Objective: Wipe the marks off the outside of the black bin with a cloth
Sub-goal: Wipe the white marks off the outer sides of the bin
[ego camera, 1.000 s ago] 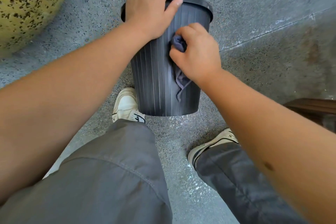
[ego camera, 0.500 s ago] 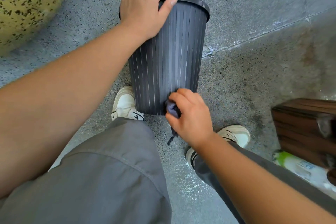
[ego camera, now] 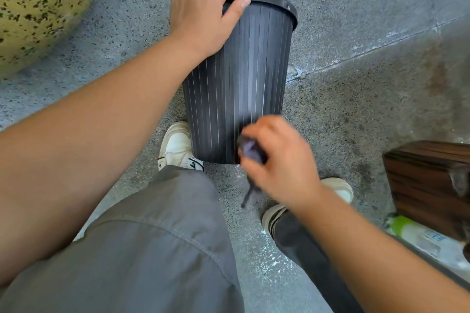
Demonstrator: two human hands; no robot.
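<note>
Speckled grey concrete floor (ego camera: pixel 356 7), a seam running toward 2 o'clock. One ribbed black bin (ego camera: pixel 239 84) stands at centre between two pale sneakers (ego camera: pixel 176 145). The left hand (ego camera: pixel 203 15) clasps its rim at 11 o'clock. The blurred right hand (ego camera: pixel 277 160) bunches one dark cloth (ego camera: pixel 250 150) against the bin's base. At 4 o'clock, a dark wooden box (ego camera: pixel 427 180) is cut off by the frame edge.

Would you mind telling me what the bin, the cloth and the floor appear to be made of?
The bin looks like moulded black plastic: fine vertical ribs, a rolled rim and a dull sheen. The cloth, bunched in the right hand, seems a soft dark fabric with a limp trailing end; blur hides its weave. The floor looks like speckled grey stone or terrazzo, matte and scuffed.
</note>
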